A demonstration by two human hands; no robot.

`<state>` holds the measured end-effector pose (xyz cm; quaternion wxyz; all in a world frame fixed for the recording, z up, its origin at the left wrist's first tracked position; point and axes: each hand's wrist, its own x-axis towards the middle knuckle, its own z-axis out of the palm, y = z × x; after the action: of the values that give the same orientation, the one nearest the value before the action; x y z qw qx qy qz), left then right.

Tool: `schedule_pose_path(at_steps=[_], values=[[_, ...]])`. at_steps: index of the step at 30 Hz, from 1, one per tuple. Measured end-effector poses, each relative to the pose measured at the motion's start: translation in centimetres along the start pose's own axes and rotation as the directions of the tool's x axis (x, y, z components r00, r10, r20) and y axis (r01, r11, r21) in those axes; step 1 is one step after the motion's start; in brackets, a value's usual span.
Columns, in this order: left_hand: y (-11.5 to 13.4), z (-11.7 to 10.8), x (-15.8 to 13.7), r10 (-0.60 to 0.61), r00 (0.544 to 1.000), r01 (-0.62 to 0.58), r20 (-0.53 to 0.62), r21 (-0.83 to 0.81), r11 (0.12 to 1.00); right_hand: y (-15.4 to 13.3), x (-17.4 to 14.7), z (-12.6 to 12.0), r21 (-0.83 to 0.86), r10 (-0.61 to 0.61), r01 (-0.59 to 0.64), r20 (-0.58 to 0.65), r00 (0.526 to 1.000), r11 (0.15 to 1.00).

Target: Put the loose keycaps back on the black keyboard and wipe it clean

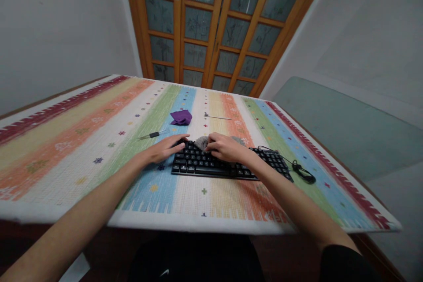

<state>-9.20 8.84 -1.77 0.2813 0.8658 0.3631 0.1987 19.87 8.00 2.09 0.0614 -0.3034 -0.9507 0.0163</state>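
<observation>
A black keyboard [208,170] lies on the patterned tablecloth in front of me. At its left end is my left hand [163,149], its thumb and fingers around the back left corner. My right hand [224,146] is closed on a grey fuzzy cloth [201,142] and presses it on the keys near the back edge. More grey cloth shows behind the hand. My right hand and forearm hide part of the keys. The keyboard's black cable [302,172] lies coiled off its right end.
Behind the keyboard lies a crumpled purple cloth [181,117]. A small black-handled tool [154,135] is to its right-hand side's opposite, left of the keyboard. A thin rod-like tool [218,117] lies farther back. The striped tablecloth [82,150] covers the table; wood-and-glass doors [198,22] stand beyond.
</observation>
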Motion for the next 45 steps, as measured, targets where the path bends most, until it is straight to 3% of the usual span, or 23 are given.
schedule_pose_path(at_steps=[6, 11, 22, 30, 37, 45], values=[[-0.1, 0.1, 0.0, -0.005, 1.000, 0.005, -0.008, 0.006, 1.000, 0.0, 0.9, -1.6, 0.028, 0.070, -0.073, 0.095, 0.993, 0.997], [-0.2, 0.2, 0.1, -0.009, 1.000, 0.009, -0.012, 0.002, 1.000, -0.8, 1.6, -1.9, 0.059, 0.165, -0.165, -0.001, 0.986, 0.984], [0.1, 0.2, 0.0, -0.015, 1.000, 0.015, -0.017, -0.004, 1.000, -1.8, 2.0, -0.9, -0.150, 0.012, 0.004, 0.104, 0.994, 0.989], [0.0, 0.2, 0.0, -0.011, 1.000, 0.011, -0.014, -0.003, 1.000, -1.7, 2.3, -1.3, -0.164, 0.047, -0.028, 0.111, 0.993, 0.986], [0.1, 0.2, 0.0, 0.010, 1.000, -0.010, -0.014, -0.002, 1.000, -2.4, 3.0, -0.9, -0.059, 0.185, -0.189, -0.063, 0.981, 0.980], [-0.1, 0.3, 0.0, -0.016, 0.999, 0.016, -0.030, -0.005, 1.000, -2.5, 3.4, 0.3, -0.051, -0.001, 0.004, 0.043, 0.999, 0.999]])
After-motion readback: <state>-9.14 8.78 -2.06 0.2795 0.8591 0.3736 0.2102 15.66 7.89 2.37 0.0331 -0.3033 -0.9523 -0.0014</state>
